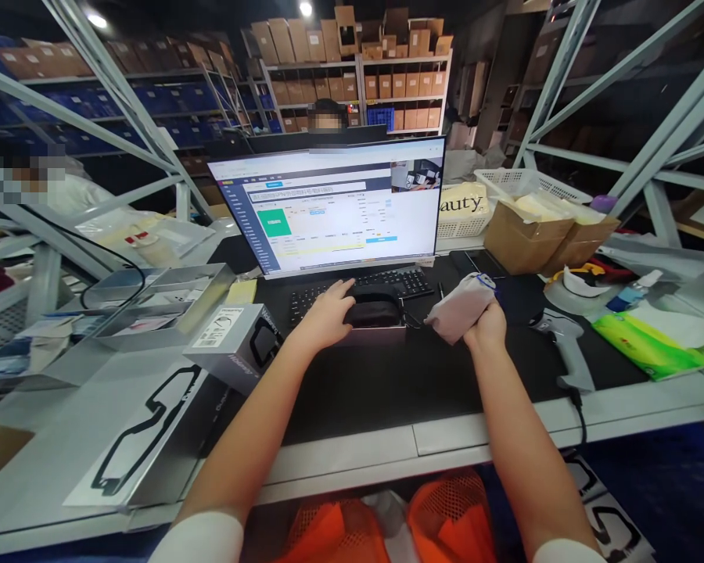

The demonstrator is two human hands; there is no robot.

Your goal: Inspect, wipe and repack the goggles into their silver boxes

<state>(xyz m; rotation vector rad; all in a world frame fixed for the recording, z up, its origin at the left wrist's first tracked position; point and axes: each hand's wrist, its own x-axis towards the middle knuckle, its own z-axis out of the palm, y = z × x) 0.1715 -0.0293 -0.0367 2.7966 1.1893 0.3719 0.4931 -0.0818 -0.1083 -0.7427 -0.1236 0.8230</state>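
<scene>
pale pouch in the right hand, left fingers at the keys

at far left on the desk, a large grey box shows a black, track-like outline on its top; lettering runs along its side, too slanted to read for certain. against it leans a smaller grey box with a white barcode label, its print too small to tell, and more lettering that cannot be made out. next, the left hand is relaxed, its grip released, fingertips at the keyboard. behind it the monitor displays a page with a green panel, a yellow line and a small camera inset; its text is too fine to read. a black case sits just beside the left hand. to the right, the right hand's grip is closed around the pale pouch, held above the desk. behind that, a cream bag reads "auty" in black. farther right lie a grey scanner and a green packet, its print unreadable.
</scene>
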